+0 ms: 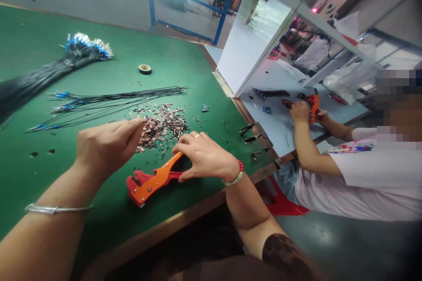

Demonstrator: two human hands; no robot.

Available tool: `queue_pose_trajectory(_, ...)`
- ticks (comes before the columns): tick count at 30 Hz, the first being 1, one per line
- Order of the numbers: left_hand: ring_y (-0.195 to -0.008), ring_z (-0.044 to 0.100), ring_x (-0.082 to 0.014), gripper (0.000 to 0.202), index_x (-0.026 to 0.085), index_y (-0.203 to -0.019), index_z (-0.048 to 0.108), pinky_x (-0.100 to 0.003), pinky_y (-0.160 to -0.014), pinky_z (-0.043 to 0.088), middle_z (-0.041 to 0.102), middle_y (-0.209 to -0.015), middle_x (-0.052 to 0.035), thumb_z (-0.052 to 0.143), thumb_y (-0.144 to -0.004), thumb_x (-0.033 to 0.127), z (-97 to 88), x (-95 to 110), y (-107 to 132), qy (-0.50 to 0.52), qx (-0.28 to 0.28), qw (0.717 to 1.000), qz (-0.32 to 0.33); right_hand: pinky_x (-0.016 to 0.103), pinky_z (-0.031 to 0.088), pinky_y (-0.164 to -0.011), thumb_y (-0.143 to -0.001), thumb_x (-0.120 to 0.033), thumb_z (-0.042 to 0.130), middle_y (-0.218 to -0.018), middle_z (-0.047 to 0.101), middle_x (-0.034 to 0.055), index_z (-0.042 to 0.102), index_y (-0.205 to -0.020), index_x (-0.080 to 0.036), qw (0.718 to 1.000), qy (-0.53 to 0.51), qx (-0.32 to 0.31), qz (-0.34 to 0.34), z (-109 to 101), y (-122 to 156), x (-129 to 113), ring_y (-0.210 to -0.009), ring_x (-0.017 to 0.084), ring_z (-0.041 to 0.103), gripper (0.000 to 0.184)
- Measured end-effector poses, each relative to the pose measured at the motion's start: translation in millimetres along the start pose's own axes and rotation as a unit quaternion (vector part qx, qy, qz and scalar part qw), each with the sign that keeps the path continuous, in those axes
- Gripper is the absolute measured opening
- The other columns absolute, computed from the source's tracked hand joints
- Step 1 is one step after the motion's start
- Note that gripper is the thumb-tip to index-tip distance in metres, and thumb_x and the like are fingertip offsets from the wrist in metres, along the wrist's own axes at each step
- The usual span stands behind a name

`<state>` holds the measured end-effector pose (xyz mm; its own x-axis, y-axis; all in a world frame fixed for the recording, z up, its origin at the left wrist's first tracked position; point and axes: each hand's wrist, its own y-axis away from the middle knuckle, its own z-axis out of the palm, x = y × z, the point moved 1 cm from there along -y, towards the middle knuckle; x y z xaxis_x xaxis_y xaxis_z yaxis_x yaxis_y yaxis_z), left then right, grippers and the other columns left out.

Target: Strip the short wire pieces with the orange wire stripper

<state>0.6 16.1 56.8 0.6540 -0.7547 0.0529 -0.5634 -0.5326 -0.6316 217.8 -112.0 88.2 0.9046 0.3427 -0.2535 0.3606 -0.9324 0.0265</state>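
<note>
The stripper (151, 183) lies flat on the green table (99, 66), near its front edge, between my 2 hands. Its orange body points its red jaws down and to my left, and its handles run up under my right hand (204, 156). That hand is curled over the handle ends, fingers on top and thumb below, gripping them; a beaded bracelet (235, 178) sits on the wrist. My left hand (107, 142) is just up from the jaws, apart from the tool, fingers and thumb pinched shut at the edge of the scrap pile (163, 125). I cannot tell what, if anything, is between the fingertips. A thin bangle (54, 208) rings that forearm.

The pile is a scatter of short coppery and black bits, just beyond both hands. Past it, loose black wires (115, 99) with blue ends lie spread across the table. Farther left is a thick bundle (49, 70) of the same wires, its blue tips fanned out. A small tape roll (144, 69) lies flat beyond the wires, well apart from the rest.

To my right, at a white bench (280, 127), another person's hand (299, 112) is beside a 2nd orange tool (314, 107).
</note>
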Motion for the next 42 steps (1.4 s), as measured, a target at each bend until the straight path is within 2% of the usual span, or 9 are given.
queue_pose_trajectory(4, -0.063, 0.058, -0.0121, 0.032, 0.025, -0.097, 0.076, -0.025, -0.057, 0.032, 0.077, -0.077, 0.0002, 0.05, -0.1, 0.043, 0.7, -2, 0, -0.002, -0.017, 0.999, -0.037, 0.041, 0.043, -0.087, -0.071, -0.047, 0.089, -0.11, 0.064, 0.0106, 0.066, -0.109, -0.018, 0.997, 0.076, -0.023, -0.016, 12, -2, -20, -0.102, 0.029, 0.054, 0.053)
queue_pose_trajectory(8, -0.065, 0.057, -0.0148, 0.038, 0.022, -0.102, 0.076, -0.027, -0.058, 0.03, 0.078, -0.084, -0.0036, 0.045, -0.101, 0.044, 2.1, -4, 0, -0.019, -0.031, 0.997, -0.073, 0.04, 0.044, -0.085, -0.079, -0.038, 0.08, -0.106, 0.064, 0.0109, 0.065, -0.103, -0.016, 0.997, 0.064, -0.027, -0.044, 19, -10, -19, -0.096, 0.026, 0.055, 0.036)
queue_pose_trajectory(14, -0.066, 0.058, -0.0176, 0.04, 0.018, -0.106, 0.075, -0.028, -0.058, 0.029, 0.078, -0.089, -0.0085, 0.042, -0.1, 0.039, 0.9, -10, 0, -0.036, -0.026, 0.991, -0.128, 0.037, 0.05, -0.087, -0.072, -0.027, 0.073, -0.104, 0.065, 0.0093, 0.067, -0.104, -0.013, 0.985, -0.168, 0.023, -0.027, 6, -12, 13, -0.092, 0.022, 0.06, 0.035)
queue_pose_trajectory(16, -0.07, 0.061, -0.0177, 0.038, 0.018, -0.109, 0.075, -0.028, -0.06, 0.031, 0.079, -0.095, -0.0086, 0.044, -0.098, 0.038, 0.0, -10, -1, -0.018, -0.01, 0.991, -0.132, 0.037, 0.052, -0.089, -0.074, -0.028, 0.07, -0.11, 0.065, 0.0088, 0.066, -0.109, -0.014, 0.943, -0.323, 0.079, 0.013, 4, -15, 23, -0.096, 0.021, 0.062, 0.038)
queue_pose_trajectory(22, -0.062, 0.06, -0.0148, 0.031, 0.021, -0.102, 0.077, -0.028, -0.055, 0.03, 0.078, -0.081, -0.0044, 0.051, -0.099, 0.037, -7.0, 9, -4, 0.007, 0.054, 0.997, -0.049, 0.035, 0.055, -0.077, -0.08, -0.047, 0.074, -0.101, 0.07, 0.0078, 0.068, -0.108, -0.017, 0.73, -0.662, 0.151, 0.078, 22, -34, 18, -0.085, 0.019, 0.064, 0.041)
queue_pose_trajectory(26, -0.056, 0.057, -0.0146, 0.02, 0.022, -0.096, 0.077, -0.028, -0.052, 0.029, 0.072, -0.066, -0.0014, 0.059, -0.096, 0.032, -10.7, 24, -1, -0.009, 0.107, 0.994, -0.003, 0.036, 0.056, -0.078, -0.077, -0.044, 0.078, -0.097, 0.07, 0.008, 0.069, -0.106, -0.018, 0.665, -0.721, 0.174, 0.085, 34, -40, 8, -0.084, 0.02, 0.066, 0.04)
queue_pose_trajectory(29, -0.056, 0.057, -0.0152, 0.018, 0.023, -0.095, 0.076, -0.029, -0.051, 0.027, 0.068, -0.062, -0.0011, 0.06, -0.095, 0.03, -12.8, 30, 0, -0.017, 0.119, 0.993, -0.003, 0.037, 0.056, -0.079, -0.078, -0.043, 0.078, -0.095, 0.07, 0.0072, 0.07, -0.107, -0.018, 0.66, -0.727, 0.17, 0.078, 37, -42, 7, -0.081, 0.019, 0.065, 0.04)
queue_pose_trajectory(36, -0.055, 0.056, -0.0162, 0.029, 0.024, -0.077, 0.072, -0.031, -0.052, 0.024, 0.066, -0.06, -0.002, 0.052, -0.098, 0.029, -23.1, 40, -4, -0.014, 0.05, 0.998, -0.025, 0.04, 0.056, -0.083, -0.072, -0.046, 0.082, -0.099, 0.072, 0.0082, 0.072, -0.106, -0.018, 0.683, -0.71, 0.158, 0.064, 39, -42, 5, -0.087, 0.023, 0.067, 0.045)
queue_pose_trajectory(42, -0.052, 0.055, -0.0164, 0.029, 0.022, -0.08, 0.072, -0.031, -0.051, 0.023, 0.065, -0.058, -0.0024, 0.05, -0.097, 0.029, -25.3, 49, -4, -0.004, 0.043, 0.999, -0.02, 0.04, 0.056, -0.084, -0.071, -0.048, 0.081, -0.1, 0.073, 0.0082, 0.072, -0.109, -0.017, 0.703, -0.69, 0.16, 0.059, 44, -43, 4, -0.092, 0.025, 0.068, 0.049)
